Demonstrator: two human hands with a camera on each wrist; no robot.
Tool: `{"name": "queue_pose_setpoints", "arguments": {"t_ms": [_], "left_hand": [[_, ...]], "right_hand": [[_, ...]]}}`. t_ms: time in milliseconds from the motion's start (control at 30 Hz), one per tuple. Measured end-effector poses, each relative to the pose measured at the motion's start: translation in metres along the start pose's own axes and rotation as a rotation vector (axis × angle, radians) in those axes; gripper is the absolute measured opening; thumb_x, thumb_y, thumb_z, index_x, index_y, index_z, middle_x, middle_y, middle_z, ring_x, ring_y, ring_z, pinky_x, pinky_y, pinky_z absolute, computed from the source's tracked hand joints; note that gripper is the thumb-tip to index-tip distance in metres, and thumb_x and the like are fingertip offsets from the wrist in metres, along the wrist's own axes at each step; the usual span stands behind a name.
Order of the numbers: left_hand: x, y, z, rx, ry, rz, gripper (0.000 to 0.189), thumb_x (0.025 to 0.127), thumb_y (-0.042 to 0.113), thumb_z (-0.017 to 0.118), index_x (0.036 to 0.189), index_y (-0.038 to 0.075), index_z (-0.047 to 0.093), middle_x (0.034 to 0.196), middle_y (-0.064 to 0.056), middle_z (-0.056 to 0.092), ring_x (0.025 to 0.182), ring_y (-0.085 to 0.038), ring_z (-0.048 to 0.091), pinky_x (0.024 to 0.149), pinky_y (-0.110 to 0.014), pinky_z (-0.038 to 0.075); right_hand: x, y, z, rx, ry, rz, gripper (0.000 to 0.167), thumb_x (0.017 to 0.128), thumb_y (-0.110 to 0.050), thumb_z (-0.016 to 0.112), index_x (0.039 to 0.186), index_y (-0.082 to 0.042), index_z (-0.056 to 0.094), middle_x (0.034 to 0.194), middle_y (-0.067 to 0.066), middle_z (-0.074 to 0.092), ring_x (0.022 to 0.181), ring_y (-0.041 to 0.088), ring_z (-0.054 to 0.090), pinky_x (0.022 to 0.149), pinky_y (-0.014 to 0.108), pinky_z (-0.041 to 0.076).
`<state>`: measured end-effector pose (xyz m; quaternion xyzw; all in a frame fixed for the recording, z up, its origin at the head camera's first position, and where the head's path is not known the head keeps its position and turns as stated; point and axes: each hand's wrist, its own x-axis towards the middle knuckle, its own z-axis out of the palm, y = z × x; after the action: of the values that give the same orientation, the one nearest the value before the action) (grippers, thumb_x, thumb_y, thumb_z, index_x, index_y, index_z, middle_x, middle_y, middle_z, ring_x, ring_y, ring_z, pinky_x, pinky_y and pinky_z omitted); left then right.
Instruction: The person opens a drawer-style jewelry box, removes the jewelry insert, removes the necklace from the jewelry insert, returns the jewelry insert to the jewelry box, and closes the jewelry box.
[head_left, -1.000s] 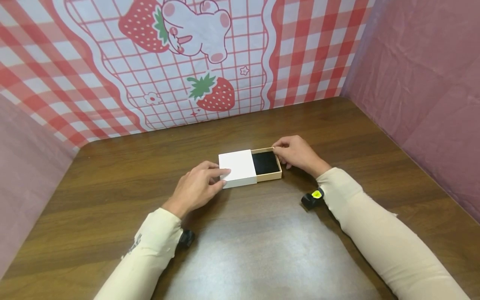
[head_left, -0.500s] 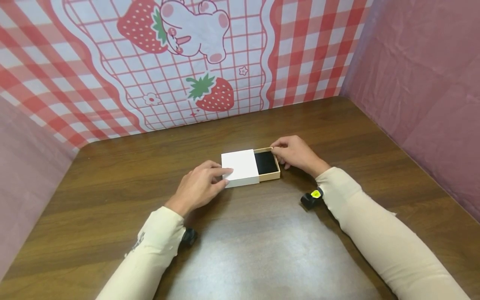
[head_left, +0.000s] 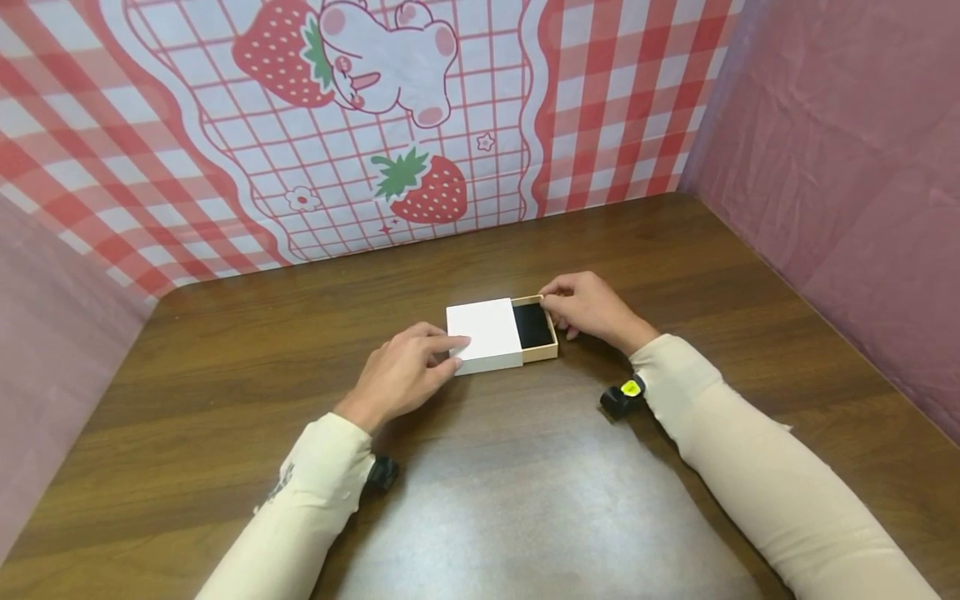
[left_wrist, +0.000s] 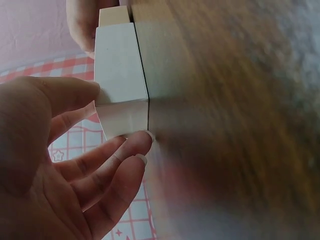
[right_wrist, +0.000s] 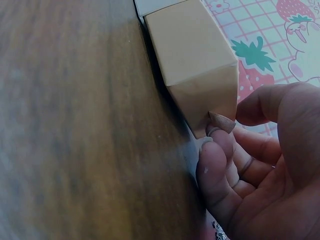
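A small drawer box lies flat on the table, its white sleeve (head_left: 483, 331) on the left and its tan inner tray (head_left: 542, 353) sticking out at the right. Black lining (head_left: 533, 324) shows inside the tray. My left hand (head_left: 405, 367) holds the left end of the sleeve, index finger on top and thumb at the near corner. In the left wrist view its other fingers (left_wrist: 131, 146) curl by the sleeve's end face. With its fingers bent, my right hand (head_left: 588, 304) pinches the tray's right end. A small brown tab (right_wrist: 221, 121) pokes out between its fingers in the right wrist view.
The brown wooden table (head_left: 300, 333) carries the box. A red-and-white strawberry cloth (head_left: 495, 108) hangs behind it, and a pink cloth (head_left: 847, 167) closes off the right side. Each wrist wears a black camera (head_left: 617, 402).
The white sleeve has slid right over the tray, with my left hand moving along with it. Less of the black lining shows. My right hand has shifted very slightly left.
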<state>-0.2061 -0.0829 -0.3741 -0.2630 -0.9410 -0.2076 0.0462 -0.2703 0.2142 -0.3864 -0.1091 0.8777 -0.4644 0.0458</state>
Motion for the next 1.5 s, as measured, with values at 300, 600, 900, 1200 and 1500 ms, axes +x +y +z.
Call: {"name": "queue_pose_setpoints", "arguments": {"t_ms": [300, 600, 900, 1200, 1500], "left_hand": [[-0.0005, 0.0009, 0.0012, -0.046, -0.004, 0.005, 0.033, 0.097, 0.032, 0.066, 0.130, 0.031, 0.070, 0.123, 0.002, 0.066, 0.100, -0.014, 0.065, 0.082, -0.044, 0.052], [0.0002, 0.0030, 0.0033, -0.050, -0.007, 0.012, 0.034, 0.097, 0.031, 0.066, 0.131, 0.030, 0.069, 0.127, 0.003, 0.067, 0.098, -0.012, 0.067, 0.085, -0.044, 0.052], [0.0016, 0.0060, 0.0053, -0.058, -0.008, 0.022, 0.036, 0.096, 0.030, 0.066, 0.132, 0.029, 0.068, 0.130, 0.004, 0.066, 0.099, -0.012, 0.068, 0.089, -0.044, 0.052], [0.0034, 0.0074, 0.0070, -0.055, -0.019, 0.038, 0.036, 0.096, 0.029, 0.066, 0.133, 0.028, 0.068, 0.131, 0.004, 0.066, 0.106, -0.014, 0.067, 0.092, -0.044, 0.051], [0.0050, 0.0099, 0.0076, -0.058, -0.020, 0.050, 0.036, 0.097, 0.028, 0.066, 0.133, 0.028, 0.068, 0.130, 0.005, 0.067, 0.109, -0.014, 0.066, 0.092, -0.043, 0.051]], "right_hand": [[0.0000, 0.0008, -0.0001, 0.000, -0.004, -0.006, 0.026, 0.098, -0.017, 0.060, 0.114, 0.001, 0.071, 0.074, 0.011, 0.061, 0.068, 0.022, 0.059, 0.056, 0.035, 0.056], [0.0011, 0.0017, 0.0009, -0.006, -0.012, 0.007, 0.028, 0.099, -0.019, 0.059, 0.116, 0.000, 0.071, 0.078, 0.012, 0.062, 0.071, 0.023, 0.060, 0.058, 0.033, 0.056], [0.0003, 0.0009, 0.0013, -0.008, -0.013, 0.017, 0.027, 0.100, -0.020, 0.058, 0.116, -0.002, 0.071, 0.080, 0.012, 0.062, 0.071, 0.024, 0.060, 0.059, 0.034, 0.056], [-0.0016, -0.0014, 0.0024, -0.010, -0.021, 0.031, 0.028, 0.100, -0.019, 0.057, 0.118, -0.003, 0.071, 0.083, 0.013, 0.063, 0.072, 0.024, 0.061, 0.060, 0.034, 0.057], [-0.0007, -0.0002, 0.0035, -0.001, -0.019, 0.021, 0.027, 0.099, -0.016, 0.056, 0.117, -0.002, 0.071, 0.082, 0.012, 0.064, 0.072, 0.023, 0.061, 0.059, 0.033, 0.056]]}}
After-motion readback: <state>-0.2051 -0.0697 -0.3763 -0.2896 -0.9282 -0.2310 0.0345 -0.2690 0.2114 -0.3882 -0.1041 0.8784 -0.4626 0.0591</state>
